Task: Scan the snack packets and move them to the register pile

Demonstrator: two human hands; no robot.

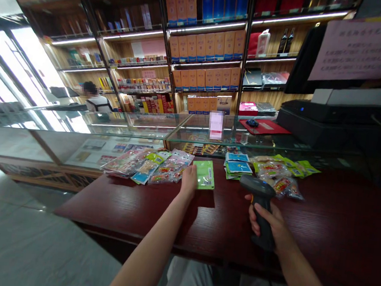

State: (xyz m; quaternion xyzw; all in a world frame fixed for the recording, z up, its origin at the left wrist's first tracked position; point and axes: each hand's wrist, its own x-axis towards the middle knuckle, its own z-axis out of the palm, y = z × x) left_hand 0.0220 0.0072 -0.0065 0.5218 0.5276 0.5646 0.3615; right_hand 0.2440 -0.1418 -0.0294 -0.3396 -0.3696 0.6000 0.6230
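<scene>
My left hand (189,181) is closed on the left edge of a green snack packet (205,175), held just over the dark red table. Wrapped round the handle of a black barcode scanner (262,211), my right hand (267,218) has its fingers near the trigger. The scanner's head points left, roughly toward the packet. Several clear and coloured snack packets (161,167) lie in a row left of my left hand. Between my hands and further back sits a stack of blue and green packets (238,165). More clear and green packets (271,168) lie beyond the scanner.
A glass display counter (138,127) runs behind the dark red table (121,208). On it are a small pink-white sign (216,125) and a mouse (252,122). A monitor (304,59) stands at right. Another person (97,99) is far left. Shelves of boxes line the wall.
</scene>
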